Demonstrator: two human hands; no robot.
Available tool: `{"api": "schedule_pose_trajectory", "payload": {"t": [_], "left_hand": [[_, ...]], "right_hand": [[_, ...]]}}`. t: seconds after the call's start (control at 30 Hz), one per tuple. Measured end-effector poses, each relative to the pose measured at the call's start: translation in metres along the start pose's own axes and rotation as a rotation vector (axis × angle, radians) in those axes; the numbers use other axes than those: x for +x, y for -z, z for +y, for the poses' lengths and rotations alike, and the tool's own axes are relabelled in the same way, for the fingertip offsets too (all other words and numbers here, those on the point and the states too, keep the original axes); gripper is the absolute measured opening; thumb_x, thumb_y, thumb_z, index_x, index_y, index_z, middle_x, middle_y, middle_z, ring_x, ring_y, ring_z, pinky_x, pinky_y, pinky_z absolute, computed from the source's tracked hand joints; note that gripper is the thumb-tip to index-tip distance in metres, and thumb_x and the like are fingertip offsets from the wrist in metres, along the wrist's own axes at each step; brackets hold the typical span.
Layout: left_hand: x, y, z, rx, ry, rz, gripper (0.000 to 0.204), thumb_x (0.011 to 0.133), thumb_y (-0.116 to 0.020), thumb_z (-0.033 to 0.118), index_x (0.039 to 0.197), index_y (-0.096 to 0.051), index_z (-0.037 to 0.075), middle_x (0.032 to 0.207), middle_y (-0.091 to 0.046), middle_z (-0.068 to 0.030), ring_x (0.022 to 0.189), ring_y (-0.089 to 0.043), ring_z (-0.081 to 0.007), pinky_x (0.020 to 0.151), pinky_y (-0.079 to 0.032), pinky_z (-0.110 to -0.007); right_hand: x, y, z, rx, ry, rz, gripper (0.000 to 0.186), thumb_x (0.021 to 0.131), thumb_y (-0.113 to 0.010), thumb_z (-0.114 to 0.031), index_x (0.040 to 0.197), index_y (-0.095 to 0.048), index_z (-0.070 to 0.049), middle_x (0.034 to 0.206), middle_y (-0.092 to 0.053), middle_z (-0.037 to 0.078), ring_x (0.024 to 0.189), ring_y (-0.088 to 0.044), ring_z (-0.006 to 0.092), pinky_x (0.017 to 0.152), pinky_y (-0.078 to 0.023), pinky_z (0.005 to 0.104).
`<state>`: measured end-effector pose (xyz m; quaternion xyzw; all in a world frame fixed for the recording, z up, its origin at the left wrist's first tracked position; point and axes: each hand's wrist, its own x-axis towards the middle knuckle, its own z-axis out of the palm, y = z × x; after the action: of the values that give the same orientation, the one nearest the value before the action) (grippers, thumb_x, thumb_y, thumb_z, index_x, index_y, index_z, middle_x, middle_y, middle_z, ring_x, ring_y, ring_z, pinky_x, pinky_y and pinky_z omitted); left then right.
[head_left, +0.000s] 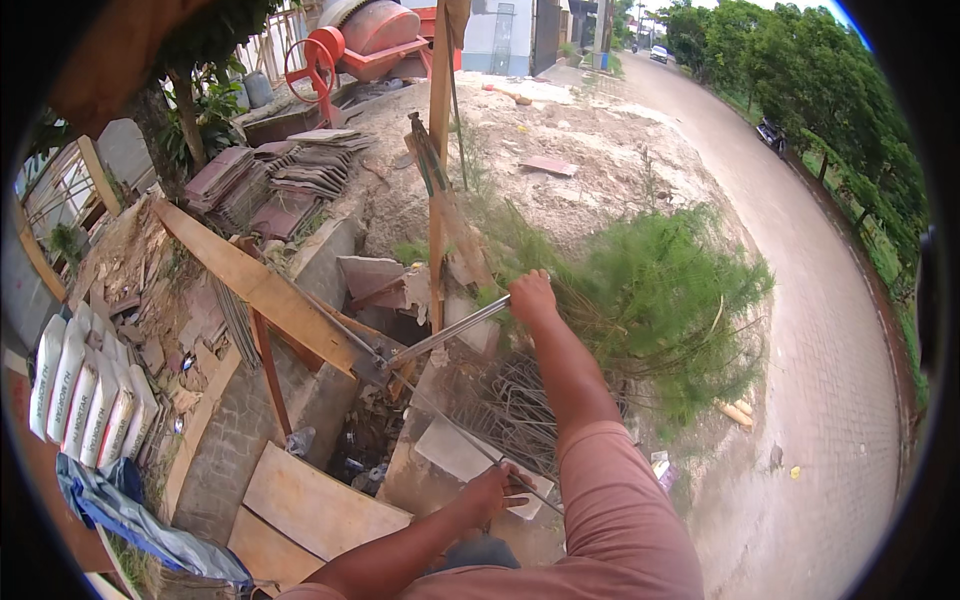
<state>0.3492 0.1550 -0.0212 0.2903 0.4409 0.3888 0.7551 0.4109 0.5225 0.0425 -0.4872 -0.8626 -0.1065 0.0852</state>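
My right hand [532, 296] is closed round the upper end of a long metal bending bar [450, 331], which slopes down to the end of a wooden plank [265, 285]. My left hand [492, 494], lower and nearer to me, has its fingers round a thin steel rod [450, 420]. The rod runs from the metal fitting [376, 369] on the plank's end down toward my right side. Where the bar meets the rod at that fitting is too small to make out exactly.
Below lies a ditch [360, 440] with rubbish. Bent steel rods [510, 405] lie under my right arm, beside a leafy green bush [680, 290]. An upright wooden post [438, 200] stands ahead. White sacks [95, 390], stacked roof tiles [275, 180] and an orange cement mixer [365, 45] are leftward.
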Motion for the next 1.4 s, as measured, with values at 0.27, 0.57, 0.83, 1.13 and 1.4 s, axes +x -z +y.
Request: {"api": "schedule_pose_trajectory", "payload": {"t": [0.27, 0.57, 0.83, 1.13, 1.4], "left_hand": [[-0.057, 0.017, -0.002, 0.189, -0.073, 0.135, 0.024, 0.103, -0.040, 0.032, 0.106, -0.047, 0.009, 0.103, -0.062, -0.0119, 0.104, -0.062, -0.0280, 0.090, -0.049, -0.047], [-0.088, -0.072, -0.155, -0.422, 0.061, -0.299, 0.028, 0.098, -0.054, 0.031, 0.119, -0.050, 0.012, 0.117, -0.058, -0.0072, 0.116, -0.055, -0.0223, 0.100, -0.043, -0.046], [-0.107, -0.144, -0.223, -0.635, 0.345, -0.471, 0.037, 0.100, -0.046, 0.042, 0.115, -0.057, 0.010, 0.116, -0.060, -0.0045, 0.116, -0.054, -0.0163, 0.099, -0.040, -0.038], [-0.190, -0.088, -0.229, -0.375, 0.225, -0.323, 0.037, 0.103, -0.041, 0.040, 0.091, -0.054, 0.008, 0.090, -0.059, -0.0053, 0.096, -0.061, -0.0210, 0.090, -0.047, -0.033], [-0.312, -0.019, -0.196, -0.002, 0.272, 0.287, 0.046, 0.103, -0.037, 0.043, 0.079, -0.052, 0.006, 0.069, -0.052, -0.0052, 0.062, -0.054, -0.0181, 0.066, -0.050, -0.034]], "right_hand": [[-0.046, 0.021, -0.012, 0.046, -0.125, 0.012, 0.014, 0.074, -0.068, -0.024, 0.078, -0.073, -0.011, 0.086, -0.069, 0.010, 0.095, -0.061, 0.0284, 0.087, -0.040, 0.0415], [-0.044, 0.033, -0.017, -0.066, -0.125, 0.071, 0.017, 0.084, -0.060, -0.023, 0.087, -0.072, -0.011, 0.094, -0.070, 0.011, 0.099, -0.062, 0.0295, 0.092, -0.041, 0.0438], [-0.060, 0.055, -0.007, -0.047, -0.131, -0.068, 0.022, 0.085, -0.063, -0.030, 0.092, -0.072, -0.010, 0.097, -0.069, 0.014, 0.101, -0.062, 0.0331, 0.089, -0.043, 0.0445], [-0.089, 0.053, -0.018, -0.009, -0.167, -0.059, 0.024, 0.083, -0.063, -0.030, 0.094, -0.071, -0.011, 0.097, -0.069, 0.014, 0.099, -0.064, 0.0322, 0.091, -0.045, 0.0464], [-0.160, 0.074, -0.033, 0.005, -0.234, -0.135, 0.025, 0.084, -0.061, -0.028, 0.093, -0.069, -0.006, 0.096, -0.070, 0.015, 0.095, -0.066, 0.0343, 0.088, -0.047, 0.0494]]}}
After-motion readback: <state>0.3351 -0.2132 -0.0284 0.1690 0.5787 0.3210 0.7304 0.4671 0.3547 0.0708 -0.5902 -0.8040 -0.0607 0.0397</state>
